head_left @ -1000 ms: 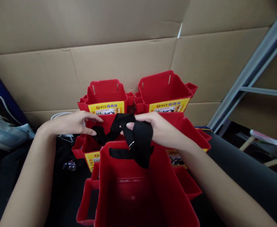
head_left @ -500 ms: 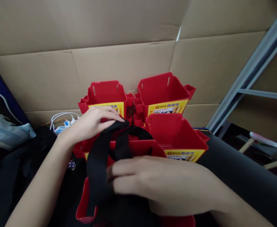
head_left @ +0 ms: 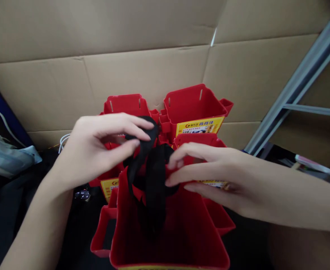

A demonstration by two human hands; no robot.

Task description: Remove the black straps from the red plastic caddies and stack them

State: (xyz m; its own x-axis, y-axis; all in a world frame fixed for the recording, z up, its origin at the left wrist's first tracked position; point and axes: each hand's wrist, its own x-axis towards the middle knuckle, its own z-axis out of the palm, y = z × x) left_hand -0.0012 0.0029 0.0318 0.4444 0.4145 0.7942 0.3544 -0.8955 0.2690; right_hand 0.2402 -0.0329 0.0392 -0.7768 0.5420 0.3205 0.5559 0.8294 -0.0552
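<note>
Red bins (head_left: pixel 197 105) close behind black strap (head_left: pixel 155 180)

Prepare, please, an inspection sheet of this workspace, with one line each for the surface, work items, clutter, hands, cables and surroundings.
Surface: black top, seen left of the front bin; material unclear.
Work items: front red bin, with a black strap hanging into it; four more red bins behind, yellow labels showing.
Clutter: greyish bundle at far left; small dark object beside the bins, too unclear to identify.
Hands: left hand holds the strap in its fingers; right hand has its fingers at the strap's edge, grip unclear.
Cables: white cables near the left wrist; another at far left.
Surroundings: cardboard wall behind; metal frame at right.
</note>
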